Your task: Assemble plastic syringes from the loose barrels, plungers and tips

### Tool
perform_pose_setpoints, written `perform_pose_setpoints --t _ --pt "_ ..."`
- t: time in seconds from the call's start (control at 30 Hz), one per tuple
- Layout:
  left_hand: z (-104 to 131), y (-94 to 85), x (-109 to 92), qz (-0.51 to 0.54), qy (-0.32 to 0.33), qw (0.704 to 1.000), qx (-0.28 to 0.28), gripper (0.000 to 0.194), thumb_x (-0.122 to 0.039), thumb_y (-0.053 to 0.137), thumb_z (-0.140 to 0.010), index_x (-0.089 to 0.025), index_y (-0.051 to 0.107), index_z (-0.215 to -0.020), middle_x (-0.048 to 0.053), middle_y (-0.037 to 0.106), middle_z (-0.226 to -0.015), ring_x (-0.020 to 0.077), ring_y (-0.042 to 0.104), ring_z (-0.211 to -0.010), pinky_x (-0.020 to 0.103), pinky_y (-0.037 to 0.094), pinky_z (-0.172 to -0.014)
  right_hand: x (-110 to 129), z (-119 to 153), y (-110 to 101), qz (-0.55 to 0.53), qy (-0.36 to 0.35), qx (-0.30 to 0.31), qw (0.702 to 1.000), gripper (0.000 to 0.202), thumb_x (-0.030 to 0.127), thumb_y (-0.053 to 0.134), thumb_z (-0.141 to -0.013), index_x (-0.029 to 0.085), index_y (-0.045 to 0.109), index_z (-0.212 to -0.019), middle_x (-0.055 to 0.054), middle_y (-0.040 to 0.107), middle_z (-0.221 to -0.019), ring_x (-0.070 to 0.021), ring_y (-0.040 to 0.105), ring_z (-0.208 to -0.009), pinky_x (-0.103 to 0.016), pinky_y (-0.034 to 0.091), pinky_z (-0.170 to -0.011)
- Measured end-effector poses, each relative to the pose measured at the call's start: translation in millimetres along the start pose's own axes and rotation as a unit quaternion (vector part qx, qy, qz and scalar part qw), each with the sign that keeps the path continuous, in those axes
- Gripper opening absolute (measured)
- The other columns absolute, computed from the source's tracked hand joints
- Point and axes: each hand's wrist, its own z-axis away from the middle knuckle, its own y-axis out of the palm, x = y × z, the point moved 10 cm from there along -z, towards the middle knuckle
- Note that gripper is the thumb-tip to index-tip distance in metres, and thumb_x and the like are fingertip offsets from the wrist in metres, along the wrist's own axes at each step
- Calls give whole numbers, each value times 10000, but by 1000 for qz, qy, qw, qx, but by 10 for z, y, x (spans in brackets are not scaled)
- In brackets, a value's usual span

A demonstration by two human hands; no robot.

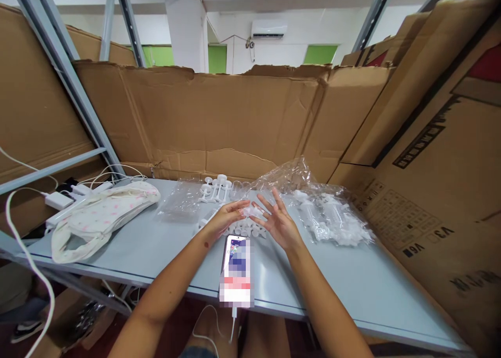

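My left hand (224, 219) is at the middle of the table, its fingers together around the near end of a small clear plastic piece (252, 211), whose exact kind I cannot make out. Close on the other side, my right hand (281, 223) is open with its fingers spread. Below and behind the hands lie many small white plastic parts (247, 227), partly covered by them. Several white plunger-like parts (216, 187) with round discs stand just beyond my left hand. A phone (237, 264) with a lit screen leans at the table's front edge, a cable plugged into its bottom.
A clear bag (332, 217) of white and clear plastic parts lies at the right. Another clear plastic bag (180, 200) lies flat at the left, beside a white spotted fabric item (105, 214) and white chargers (58, 200). Cardboard walls (227, 112) enclose the grey table (336, 285).
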Motion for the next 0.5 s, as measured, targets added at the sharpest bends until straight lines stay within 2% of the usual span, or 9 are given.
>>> perform_pose_setpoints --t 0.23,0.5 --pt "-26 -5 55 -47 -3 999 17 428 -192 694 -690 -227 638 -1113 76 530 -1309 224 479 -1192 359 354 -994 -6 -3 -2 -6 6 2 1000 528 422 584 -816 483 372 -1295 3 507 -1342 -227 510 -1190 -546 375 -976" --pt "-107 -106 92 -146 48 988 -5 366 -273 688 -705 -170 652 -1054 93 635 -1119 191 581 -971 324 428 -863 -7 -8 -35 -21 7 -5 1000 514 419 562 -831 482 363 -1302 -10 504 -1341 -236 520 -1181 -556 390 -962"
